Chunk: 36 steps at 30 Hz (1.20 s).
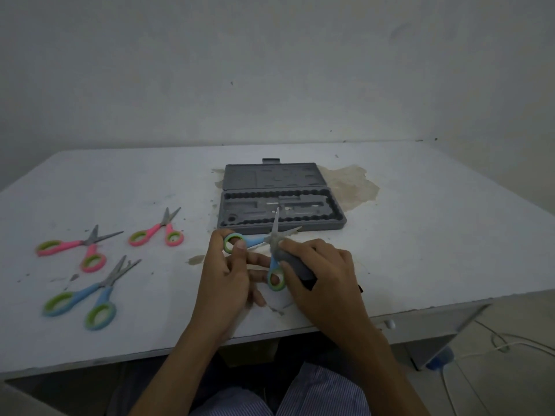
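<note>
The left hand (228,274) pinches a ring of the blue scissors (253,241), 6 o'clock from the grey case (282,205). The right hand (324,274) grips a dark tool (295,262), maybe a screwdriver, at their pivot.

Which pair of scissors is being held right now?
The blue pair in front of the grey case, gripped by the left hand; the other blue pair and both pink pairs lie untouched at left.

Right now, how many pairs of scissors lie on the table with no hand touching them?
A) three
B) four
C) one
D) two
A: the left pink scissors, the right pink scissors and the loose blue scissors lie free on the table; the left hand holds the held blue scissors.
</note>
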Available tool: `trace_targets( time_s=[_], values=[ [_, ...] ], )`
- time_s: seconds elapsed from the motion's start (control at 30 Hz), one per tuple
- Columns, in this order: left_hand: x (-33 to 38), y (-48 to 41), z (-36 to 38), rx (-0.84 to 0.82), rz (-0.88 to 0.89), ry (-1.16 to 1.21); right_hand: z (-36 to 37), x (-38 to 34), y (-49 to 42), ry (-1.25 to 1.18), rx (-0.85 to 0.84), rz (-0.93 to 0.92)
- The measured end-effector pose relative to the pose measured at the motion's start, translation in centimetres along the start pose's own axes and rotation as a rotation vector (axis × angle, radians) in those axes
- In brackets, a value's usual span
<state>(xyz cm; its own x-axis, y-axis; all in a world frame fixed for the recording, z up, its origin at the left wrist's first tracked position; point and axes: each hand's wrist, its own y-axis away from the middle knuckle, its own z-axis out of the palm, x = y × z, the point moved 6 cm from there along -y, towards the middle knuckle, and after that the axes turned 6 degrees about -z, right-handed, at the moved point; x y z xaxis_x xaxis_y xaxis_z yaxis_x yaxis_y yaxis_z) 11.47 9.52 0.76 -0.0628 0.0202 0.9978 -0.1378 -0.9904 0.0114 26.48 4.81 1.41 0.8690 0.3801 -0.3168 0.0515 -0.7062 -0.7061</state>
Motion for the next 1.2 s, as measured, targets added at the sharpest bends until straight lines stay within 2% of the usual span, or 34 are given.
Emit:
trace_targets(
  time_s=[0.17, 0.27, 0.4, 0.53, 0.63, 0.77, 0.9, 1.03, 1.2],
  values=[
    [-0.1, 0.0, 0.1, -0.01, -0.01, 0.016, -0.6, 0.7, 0.0, -0.012, 0.073, 0.09],
    [0.0, 0.1, 0.1, -0.007, -0.006, 0.022, 0.0, -0.2, 0.1, 0.03, -0.003, 0.01],
    [0.1, 0.2, 0.3, -0.016, -0.002, -0.005, -0.9, 1.1, 0.1, 0.043, 0.116, 0.167],
    [0.1, 0.3, 0.3, -0.028, -0.012, -0.004, -0.3, 0.2, 0.2, 0.066, 0.051, 0.052],
    [0.2, 0.4, 0.5, -0.043, -0.018, -0.018, -1.1, 1.2, 0.3, 0.039, 0.142, 0.182],
    [0.1, 0.3, 0.3, -0.033, -0.027, 0.004, -0.4, 0.1, 0.3, 0.058, 0.042, 0.045],
    [0.2, 0.4, 0.4, -0.031, -0.022, -0.015, -1.0, 1.0, 0.2, 0.03, 0.113, 0.17],
    [0.2, 0.4, 0.3, -0.034, -0.028, -0.003, -0.7, 0.1, 0.1, 0.0, 0.039, 0.049],
    [0.1, 0.3, 0.4, -0.027, -0.036, -0.011, -1.2, 1.3, 0.2, 0.004, 0.136, 0.187]
  ],
)
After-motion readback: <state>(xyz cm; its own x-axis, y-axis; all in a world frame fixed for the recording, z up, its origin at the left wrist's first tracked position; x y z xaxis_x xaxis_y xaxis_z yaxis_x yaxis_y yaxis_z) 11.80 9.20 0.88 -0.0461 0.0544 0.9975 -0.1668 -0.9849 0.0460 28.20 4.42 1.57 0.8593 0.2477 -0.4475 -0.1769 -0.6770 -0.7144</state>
